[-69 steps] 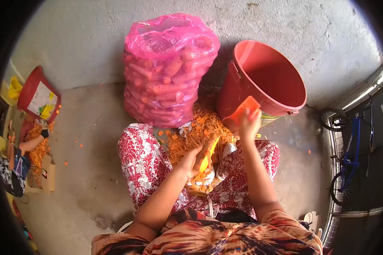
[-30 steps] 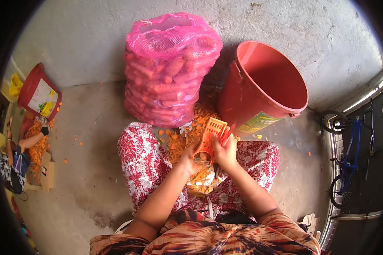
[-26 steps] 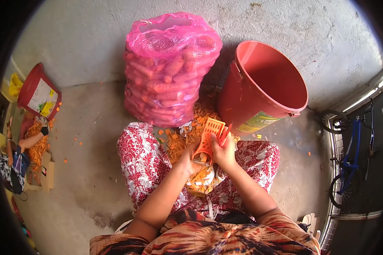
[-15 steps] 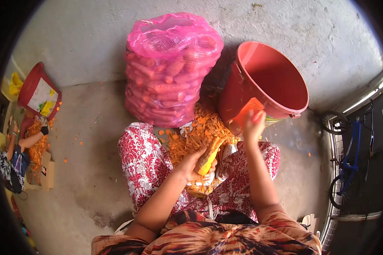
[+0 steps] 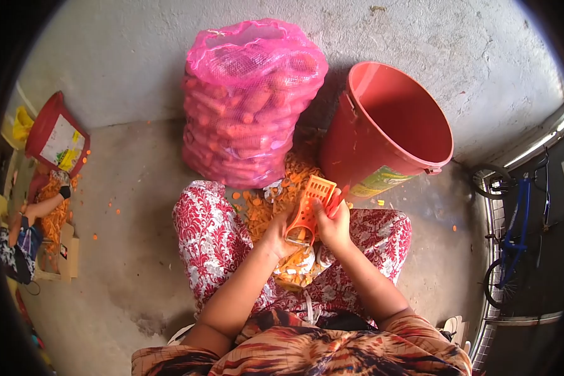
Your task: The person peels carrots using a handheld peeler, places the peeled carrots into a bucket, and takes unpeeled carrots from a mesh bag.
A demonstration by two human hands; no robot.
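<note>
Between our knees [image 5: 382, 229], the right hand [image 5: 335, 225] pinches an orange peeler [image 5: 309, 207], thumb pressed on its slotted face. The left hand [image 5: 278, 235] curls beneath; how firmly its fingers close, we cannot tell. The peeler should be light and stiff, best taken by the slotted part, away from its open end. Around it lie peelings [image 5: 262, 214], probably slippery; beyond stand a heavy-looking mesh bag [image 5: 238, 144] and a red bucket [image 5: 344, 147].
</note>
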